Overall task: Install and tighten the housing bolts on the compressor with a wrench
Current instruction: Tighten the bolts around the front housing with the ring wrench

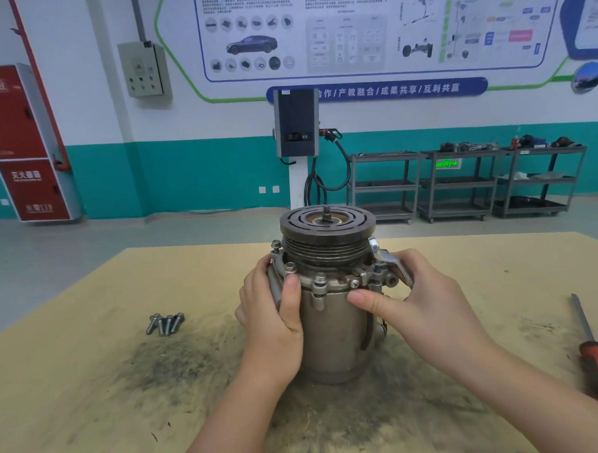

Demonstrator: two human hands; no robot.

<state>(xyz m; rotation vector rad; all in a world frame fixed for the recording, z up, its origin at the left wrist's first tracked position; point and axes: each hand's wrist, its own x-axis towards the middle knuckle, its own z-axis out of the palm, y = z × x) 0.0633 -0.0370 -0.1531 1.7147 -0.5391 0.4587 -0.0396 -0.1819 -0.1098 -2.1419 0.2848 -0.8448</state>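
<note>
A grey metal compressor (329,334) stands upright in the middle of the table, its dark grooved pulley (326,225) on top. Several bolts (320,281) stand in the flange below the pulley. My left hand (272,316) grips the compressor's left side, thumb up against the flange. My right hand (420,299) wraps around the right side at the mounting ear (393,261), thumb lying across the front of the body. Several loose bolts (164,323) lie together on the table to the left.
A screwdriver (596,353) with a red and black handle lies at the table's right edge. The tan table top (110,405) is smeared with dark grime around the compressor. Beyond the table are a charging post and grey shelf carts along the wall.
</note>
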